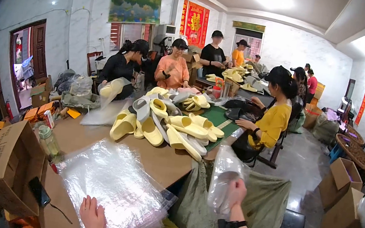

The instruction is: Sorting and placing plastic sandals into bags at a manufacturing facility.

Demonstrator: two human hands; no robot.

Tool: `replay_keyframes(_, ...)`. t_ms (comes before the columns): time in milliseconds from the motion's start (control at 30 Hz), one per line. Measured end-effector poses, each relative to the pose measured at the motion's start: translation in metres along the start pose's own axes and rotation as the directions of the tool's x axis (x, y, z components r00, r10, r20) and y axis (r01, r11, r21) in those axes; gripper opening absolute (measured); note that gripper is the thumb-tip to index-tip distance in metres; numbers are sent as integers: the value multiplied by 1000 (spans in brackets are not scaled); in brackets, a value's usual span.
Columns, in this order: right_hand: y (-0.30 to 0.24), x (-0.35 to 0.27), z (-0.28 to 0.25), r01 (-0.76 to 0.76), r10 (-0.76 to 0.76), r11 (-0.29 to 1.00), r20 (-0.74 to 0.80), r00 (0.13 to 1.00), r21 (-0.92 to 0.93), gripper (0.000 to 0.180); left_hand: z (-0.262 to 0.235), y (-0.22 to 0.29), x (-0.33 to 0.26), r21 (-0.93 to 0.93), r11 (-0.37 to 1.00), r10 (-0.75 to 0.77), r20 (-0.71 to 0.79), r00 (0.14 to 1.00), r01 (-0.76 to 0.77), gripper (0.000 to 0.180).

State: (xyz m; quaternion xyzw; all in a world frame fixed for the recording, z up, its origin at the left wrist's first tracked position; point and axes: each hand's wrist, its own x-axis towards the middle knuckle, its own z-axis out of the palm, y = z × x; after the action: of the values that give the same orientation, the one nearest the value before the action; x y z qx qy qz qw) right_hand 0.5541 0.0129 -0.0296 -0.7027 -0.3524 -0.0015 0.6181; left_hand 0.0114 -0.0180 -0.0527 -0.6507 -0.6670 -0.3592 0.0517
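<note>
Right hand (236,189) is raised off the bench edge, fingers closed on a clear plastic bag (223,181) with something pale inside, over the grey-green woven sack (268,204). Left hand (92,217) lies flat, fingers spread, on the near edge of the stack of clear plastic bags (116,187) on the brown bench (160,160). Pale yellow foam slippers (161,125) are piled well beyond both hands; a brown cardboard box (10,163) sits left of the left hand.

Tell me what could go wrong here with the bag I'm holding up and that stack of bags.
The right hand holds the bag out past the table, over a sack; a loose grip might drop it there. The stack of bags under the left hand overhangs the table edge and looks slippery, so sheets could slide off.
</note>
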Motion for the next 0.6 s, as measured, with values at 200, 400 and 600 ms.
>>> replay_keyframes(200, 132, 14, -46, -167, 480, 558, 152, 864, -813, 56, -3, 9, 2, -6, 1000, 15, 22, 1000, -15, 47)
replay_keyframes(400, 51, 14, 9, 125, 124, 837, 407, 905, -533, 84, -1, -6, -7, 47, 999, 2, 15, 1000, -2, 45)
replay_keyframes(600, -33, 57, 110, 492, -399, 839, 355, 845, -230, 97, -2, 6, 2, 15, 1000, 10, 19, 1000, -11, 43)
